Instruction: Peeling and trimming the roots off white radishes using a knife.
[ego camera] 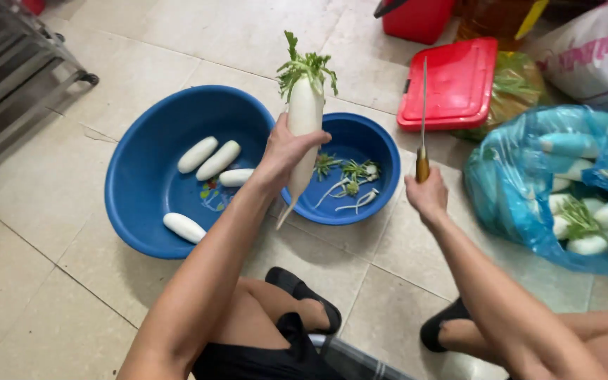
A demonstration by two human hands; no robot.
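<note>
- Left hand (284, 151) is up over the floor with a long white radish (305, 116) in a closed grip, fingers wrapped round its middle, thumb across the front
- The radish stands nearly upright: leafy green top above the fingers, thin root tip poking out below the palm, over the gap between the two basins
- Right hand (427, 195) is fisted on a knife (423, 127) by its yellowish handle, blade pointing straight up, well apart from the radish
- Large blue basin (124, 176) sits on the tiles at the left, four trimmed white radishes (209, 160) lying inside
- Small blue basin (381, 151) touches its right rim, holding cut tops and root trimmings (350, 179)
- Blue plastic bag (508, 176) by the right edge, more radishes in it, some looking untrimmed though the film blurs them
- Red lid (452, 84) lies flat beyond the knife
</note>
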